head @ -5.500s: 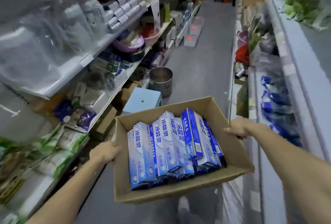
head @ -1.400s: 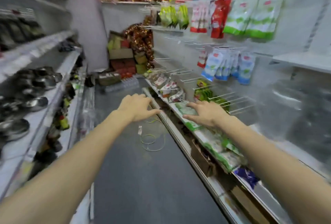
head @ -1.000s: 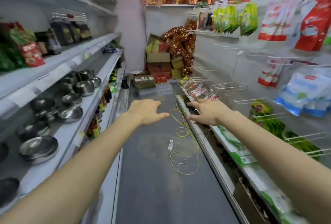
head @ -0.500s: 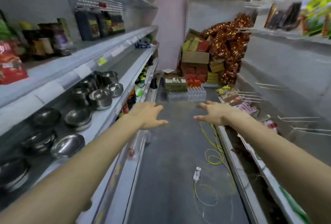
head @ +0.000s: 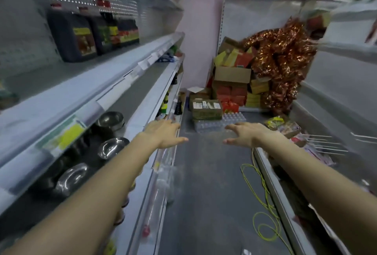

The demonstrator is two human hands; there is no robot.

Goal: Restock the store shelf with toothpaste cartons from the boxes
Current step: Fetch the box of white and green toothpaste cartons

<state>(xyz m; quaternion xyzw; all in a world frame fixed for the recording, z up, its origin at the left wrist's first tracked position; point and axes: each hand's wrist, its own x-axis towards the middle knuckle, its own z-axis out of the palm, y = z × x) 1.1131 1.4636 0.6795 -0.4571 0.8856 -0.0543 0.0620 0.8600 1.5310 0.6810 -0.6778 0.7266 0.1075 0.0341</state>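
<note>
Both arms reach forward down a narrow store aisle. My left hand [head: 165,133] is empty with its fingers spread, and my right hand [head: 243,134] is empty too, palm down, fingers apart. Ahead on the floor at the aisle's end sits an open cardboard box [head: 206,108] holding small white cartons, a good way beyond both hands. I cannot read whether those cartons are toothpaste. A white shelf unit [head: 114,91] runs along the left.
Steel bowls [head: 111,148] sit on the lower left shelf, dark jugs [head: 75,37] above. Stacked boxes [head: 232,83], copper tinsel [head: 283,65] and a pack of water bottles [head: 222,125] block the aisle end. A yellow cord [head: 263,199] lies on the floor by the right shelving.
The toothpaste box I carried 5.5 s ago is out of my hands. I have turned left and moved down the aisle; the stacked boxes at its end are nearer.
</note>
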